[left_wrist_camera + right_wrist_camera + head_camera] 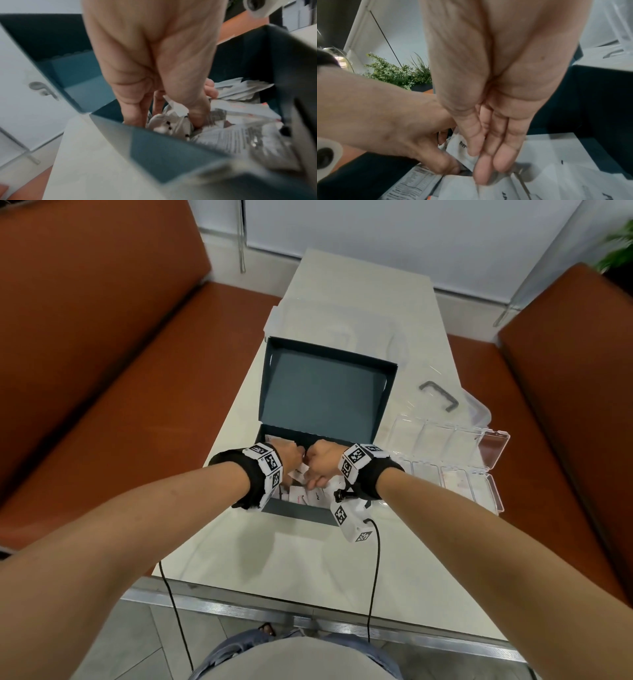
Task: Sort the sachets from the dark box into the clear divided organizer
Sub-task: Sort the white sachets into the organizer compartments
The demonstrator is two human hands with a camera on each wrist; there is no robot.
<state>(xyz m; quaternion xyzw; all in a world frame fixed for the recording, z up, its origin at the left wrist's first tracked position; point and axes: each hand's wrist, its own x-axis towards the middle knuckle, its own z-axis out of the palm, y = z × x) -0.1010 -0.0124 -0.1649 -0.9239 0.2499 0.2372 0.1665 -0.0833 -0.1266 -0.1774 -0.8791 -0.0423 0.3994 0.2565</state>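
Left hand [289,455] and right hand [320,462], close together inside dark box [298,513], each pinching white sachets [301,494]; clear organizer [445,446] open just beside, on tabletop [274,559].

A dark teal cardboard box [322,392] holds white paper sachets [301,495] printed in black and pink.
Black-and-white square-patterned wrist bands [270,463]; rust-orange padded benches [102,354] flank a pale off-white tabletop [274,559].
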